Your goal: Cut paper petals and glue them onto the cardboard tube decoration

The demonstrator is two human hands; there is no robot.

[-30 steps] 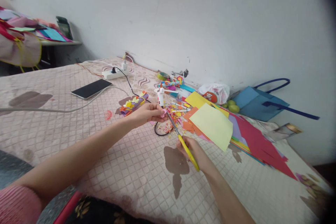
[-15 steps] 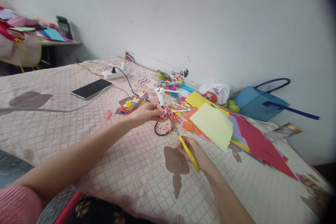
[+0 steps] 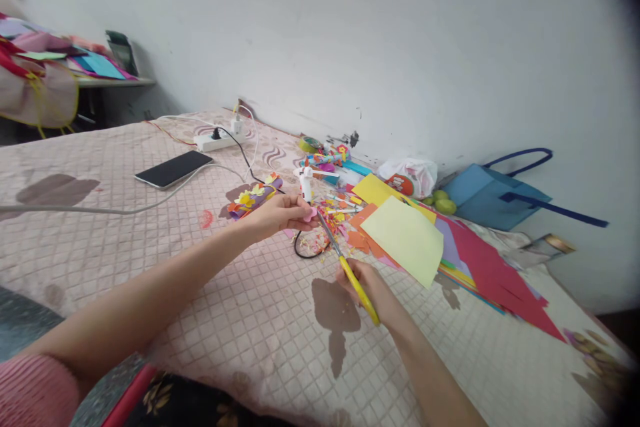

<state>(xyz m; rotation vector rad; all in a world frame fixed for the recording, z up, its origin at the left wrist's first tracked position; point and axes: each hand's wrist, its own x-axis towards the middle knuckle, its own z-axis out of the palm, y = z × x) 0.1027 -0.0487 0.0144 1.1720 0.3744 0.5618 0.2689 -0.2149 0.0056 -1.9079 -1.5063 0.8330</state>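
Observation:
Between its thumb and fingers my left hand (image 3: 286, 215) pinches a small pink paper piece (image 3: 311, 214). My right hand (image 3: 369, 285) is wrapped round the yellow handles of a pair of scissors (image 3: 356, 283), whose blades point up and left to the pink piece's edge. Whether the blades are parted is too small to tell. Just beyond my left hand stands a white glue gun (image 3: 306, 185). A purple paper roll with yellow and orange paper flowers (image 3: 255, 196) lies left of it. Paper scraps (image 3: 341, 211) are strewn behind the scissors' tips.
Coloured paper sheets (image 3: 405, 238) spread to the right, before a blue bag (image 3: 495, 197) and a white plastic bag (image 3: 410, 175). A phone (image 3: 175, 169) lies at the left, near a power strip (image 3: 219, 139) with trailing cables. A decorated roll (image 3: 327, 157) sits near the wall.
The pink piece has turned slightly in my left fingers. Both hands and the scissors stay almost in the same place.

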